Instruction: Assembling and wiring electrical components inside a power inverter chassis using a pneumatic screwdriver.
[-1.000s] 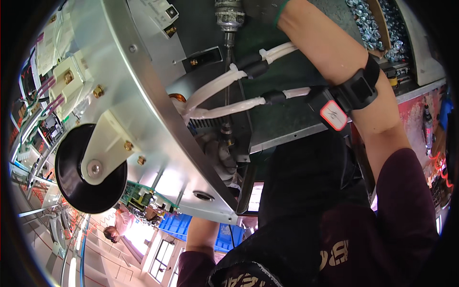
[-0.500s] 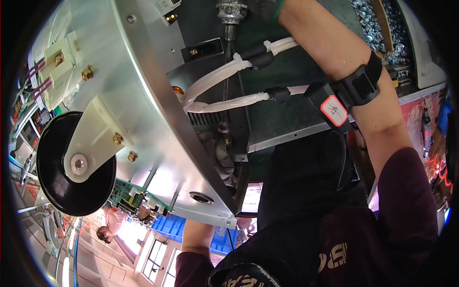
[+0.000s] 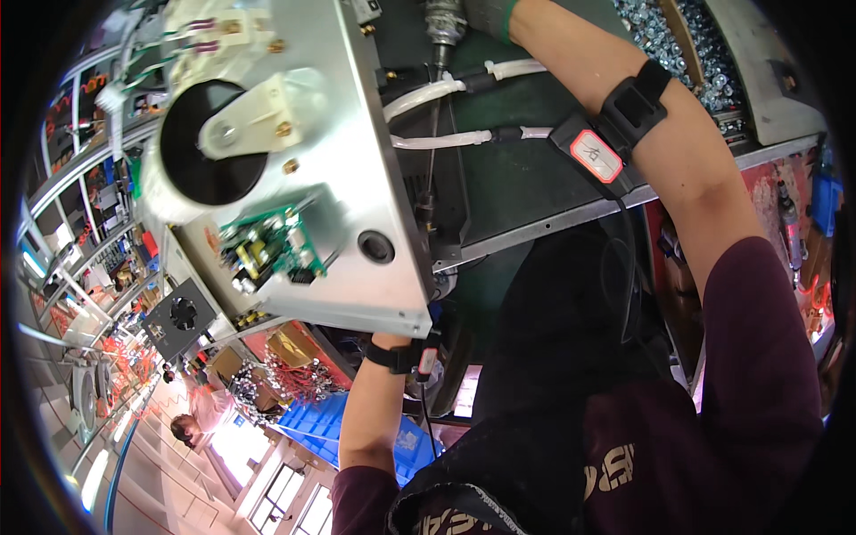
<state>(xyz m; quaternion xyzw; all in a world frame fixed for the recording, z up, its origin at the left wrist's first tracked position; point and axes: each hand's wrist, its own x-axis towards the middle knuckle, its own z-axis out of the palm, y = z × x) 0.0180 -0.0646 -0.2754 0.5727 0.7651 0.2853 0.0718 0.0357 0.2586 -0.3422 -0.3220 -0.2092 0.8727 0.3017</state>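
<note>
My right hand (image 3: 487,20), in a dark green glove, is at the upper edge against a power screwdriver (image 3: 445,25); its fingers are mostly out of the picture, but it appears closed around the tool. The screwdriver's long thin shaft (image 3: 434,134) runs down behind two white-sleeved cables (image 3: 441,141) inside a sheet-metal housing (image 3: 352,160). My left forearm (image 3: 373,410) reaches up behind the housing's lower edge, hiding the hand. On the outer panel are a black round wheel-like part (image 3: 192,147) under a cream bracket (image 3: 254,125), brass nuts and a green circuit board (image 3: 290,236).
Bins of small metal fasteners (image 3: 655,31) stand at the upper right, beside the metal bench edge (image 3: 553,223). A blue crate (image 3: 325,423) and a box of wired parts (image 3: 299,370) lie below left. Another person (image 3: 201,415) is in the background.
The view has shifted, so the housing appears higher and farther right, showing more of its outer panel and my left forearm. The gloved left hand, partly seen before near the shaft's tip, is now hidden.
</note>
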